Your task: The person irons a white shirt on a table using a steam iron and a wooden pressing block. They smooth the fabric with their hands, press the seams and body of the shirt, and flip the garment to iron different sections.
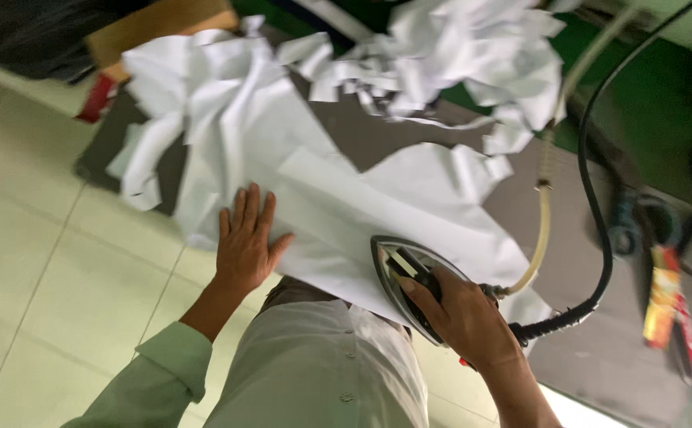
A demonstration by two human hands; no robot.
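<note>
White cloth [346, 206] under iron [409, 277]; right hand [461, 317] grip clenched on iron, left hand [247, 242] flat, released.

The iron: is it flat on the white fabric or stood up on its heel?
Flat. The iron lies soleplate down on the white fabric, right hand gripping its handle; the left hand presses the cloth beside it.

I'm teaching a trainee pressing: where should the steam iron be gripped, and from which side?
By its dark handle on top, from above at the cord end, as the right hand does. The steam iron lies soleplate down on the white cloth, hose and cable trailing from its rear.
</note>
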